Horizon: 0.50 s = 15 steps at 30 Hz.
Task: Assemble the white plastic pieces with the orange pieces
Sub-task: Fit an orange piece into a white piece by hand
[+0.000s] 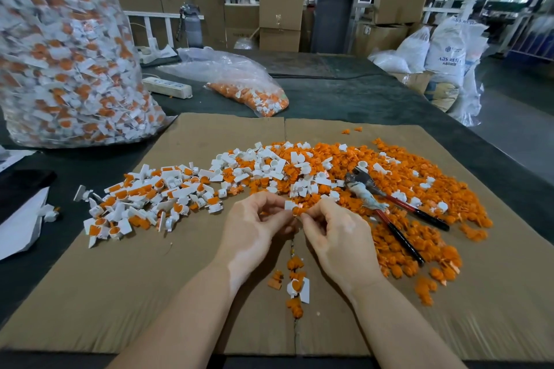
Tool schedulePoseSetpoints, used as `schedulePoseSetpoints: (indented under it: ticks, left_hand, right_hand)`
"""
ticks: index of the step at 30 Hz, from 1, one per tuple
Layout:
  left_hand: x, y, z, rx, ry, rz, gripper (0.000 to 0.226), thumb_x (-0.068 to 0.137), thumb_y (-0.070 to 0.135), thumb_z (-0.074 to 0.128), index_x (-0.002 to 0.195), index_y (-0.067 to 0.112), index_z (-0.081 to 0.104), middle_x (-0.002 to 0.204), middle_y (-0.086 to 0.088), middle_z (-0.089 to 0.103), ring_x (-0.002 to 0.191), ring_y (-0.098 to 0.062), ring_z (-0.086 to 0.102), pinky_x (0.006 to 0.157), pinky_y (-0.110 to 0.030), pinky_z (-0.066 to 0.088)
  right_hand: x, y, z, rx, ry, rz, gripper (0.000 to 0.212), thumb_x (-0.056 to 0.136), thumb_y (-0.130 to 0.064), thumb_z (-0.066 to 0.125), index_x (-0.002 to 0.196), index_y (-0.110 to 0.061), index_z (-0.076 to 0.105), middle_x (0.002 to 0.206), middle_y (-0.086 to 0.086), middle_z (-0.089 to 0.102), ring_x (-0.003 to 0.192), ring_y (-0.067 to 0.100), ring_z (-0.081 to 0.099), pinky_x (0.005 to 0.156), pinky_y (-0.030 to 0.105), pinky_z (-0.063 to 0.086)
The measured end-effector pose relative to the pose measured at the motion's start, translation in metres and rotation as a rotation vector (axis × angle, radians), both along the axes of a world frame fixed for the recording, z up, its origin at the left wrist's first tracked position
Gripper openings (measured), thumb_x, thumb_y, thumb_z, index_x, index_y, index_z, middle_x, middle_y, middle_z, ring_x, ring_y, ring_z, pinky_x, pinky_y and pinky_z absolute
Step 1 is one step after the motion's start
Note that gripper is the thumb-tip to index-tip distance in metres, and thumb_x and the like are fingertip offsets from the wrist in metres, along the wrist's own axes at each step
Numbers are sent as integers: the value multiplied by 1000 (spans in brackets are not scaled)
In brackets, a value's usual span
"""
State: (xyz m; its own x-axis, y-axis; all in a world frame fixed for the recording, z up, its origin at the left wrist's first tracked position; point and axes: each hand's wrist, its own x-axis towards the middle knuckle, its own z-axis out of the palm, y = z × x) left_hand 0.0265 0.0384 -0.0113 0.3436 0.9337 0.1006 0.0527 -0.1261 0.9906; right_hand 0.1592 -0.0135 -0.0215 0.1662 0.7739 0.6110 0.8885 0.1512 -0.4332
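My left hand (pixel 254 226) pinches a small white plastic piece (pixel 289 204) over the middle of the cardboard sheet (pixel 126 287). My right hand (pixel 335 232) pinches an orange piece (pixel 298 210) right against it, fingertips of both hands meeting. A heap of loose orange pieces (pixel 404 189) spreads to the right. Loose white pieces (pixel 263 165) lie mixed in behind my hands. Joined white-and-orange pieces (pixel 150 198) pile up on the left.
Red-handled pliers (pixel 392 207) lie on the orange heap. A big clear bag of joined pieces (pixel 66 54) stands at the left, a smaller bag (pixel 239 84) behind. A power strip (pixel 168 87), a bottle (pixel 192 24) and cardboard boxes (pixel 280 15) are farther back.
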Motion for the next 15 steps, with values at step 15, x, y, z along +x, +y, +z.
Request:
schedulePoseSetpoints:
  ticks: [15]
  left_hand:
    - [5,-3,-4,246,275,3,10,84,14,68,79,21,64,70,5,65,61,3,60,58,-8,44]
  right_hand:
    - [3,0,-3,-102,48,46,22,82,-12,65,65,-12,51,53,-5,48,49,13,45,47,26,36]
